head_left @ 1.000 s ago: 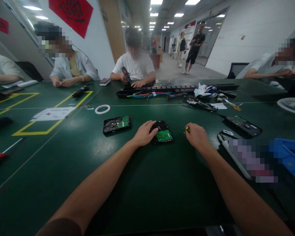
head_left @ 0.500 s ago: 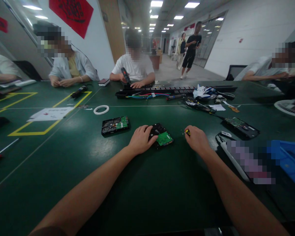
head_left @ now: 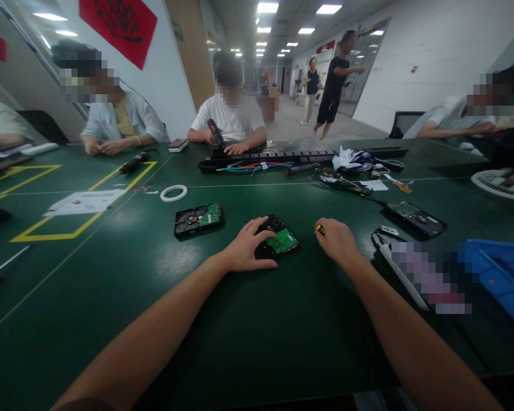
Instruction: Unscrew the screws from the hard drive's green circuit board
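My left hand spans a hard drive lying on the green table, its green circuit board facing up. One finger rests over the drive, with the thumb along its near edge. To the right, my right hand is closed around a small yellow-and-black tool; most of it is hidden in the fist, so its exact kind does not show. That hand is apart from the drive. A second hard drive lies left of my left hand. Further right is another drive, board side up.
A white ring lies beyond the left drive. Black rails with coloured wires and white gloves cross the far side, where a person holds a power tool. A blue bin stands at right; a screwdriver lies at left.
My left thumb has moved off the drive's top to its near edge, and the fingers have spread. My right hand stays closed beside the drive. People in the background have shifted.
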`<state>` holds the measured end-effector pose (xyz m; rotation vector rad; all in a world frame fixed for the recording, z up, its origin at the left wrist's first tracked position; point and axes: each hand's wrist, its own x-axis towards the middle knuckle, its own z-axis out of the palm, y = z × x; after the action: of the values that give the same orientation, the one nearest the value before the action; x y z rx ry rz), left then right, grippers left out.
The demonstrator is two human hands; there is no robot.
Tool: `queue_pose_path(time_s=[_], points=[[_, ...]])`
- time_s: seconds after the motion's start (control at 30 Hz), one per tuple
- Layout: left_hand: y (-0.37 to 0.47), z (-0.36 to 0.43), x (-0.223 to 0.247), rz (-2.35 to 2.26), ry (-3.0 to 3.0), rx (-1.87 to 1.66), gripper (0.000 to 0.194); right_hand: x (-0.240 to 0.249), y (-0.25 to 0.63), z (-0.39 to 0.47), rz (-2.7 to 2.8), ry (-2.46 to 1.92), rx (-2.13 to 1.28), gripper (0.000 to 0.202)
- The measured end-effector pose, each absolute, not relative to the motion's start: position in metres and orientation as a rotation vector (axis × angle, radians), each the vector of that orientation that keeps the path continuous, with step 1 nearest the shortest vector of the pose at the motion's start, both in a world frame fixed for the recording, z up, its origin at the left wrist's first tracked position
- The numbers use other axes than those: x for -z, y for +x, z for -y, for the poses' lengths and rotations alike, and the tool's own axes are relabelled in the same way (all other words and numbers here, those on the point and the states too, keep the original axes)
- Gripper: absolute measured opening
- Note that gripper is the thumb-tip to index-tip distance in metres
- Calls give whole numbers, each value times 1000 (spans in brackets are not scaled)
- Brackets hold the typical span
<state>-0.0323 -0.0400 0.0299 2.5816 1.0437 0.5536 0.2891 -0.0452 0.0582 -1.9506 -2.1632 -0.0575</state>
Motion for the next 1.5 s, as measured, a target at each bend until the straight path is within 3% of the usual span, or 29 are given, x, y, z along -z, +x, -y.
queue_pose_path(time_s=[0.17, 0.47, 0.53, 0.63, 0.7, 0.97, 1.2, 1.5], points=[[-28, 41, -25, -1085, 2618, -550, 73, -62, 275, 37, 2143, -1862, 63, 18], [-7, 49, -20, -1217, 2670, -664, 79, -66, 221, 42, 2289, -1581, -42, 17], [-8, 47, -20, -1215, 2640, -711, 71, -63, 223, 46, 2294, -1578, 6, 18], [-8, 44, -21, -1246, 2567, -808, 41, -60, 238, 50, 2219, -1541, 55, 20], [-6, 42, -21, -1305, 2525, -834, 35, -60, 251, 50, 2077, -1590, 88, 21], [-1, 35, -16, -1412, 2345, -824, 51, -59, 263, 46, 1974, -1675, 107, 21], [-4, 34, -14, -1363, 2396, -816, 40, -55, 264, 46, 2025, -1699, 54, 21], [-3, 43, -15, -1448, 2381, -781, 39, -53, 258, 48, 2070, -1697, 5, 21]])
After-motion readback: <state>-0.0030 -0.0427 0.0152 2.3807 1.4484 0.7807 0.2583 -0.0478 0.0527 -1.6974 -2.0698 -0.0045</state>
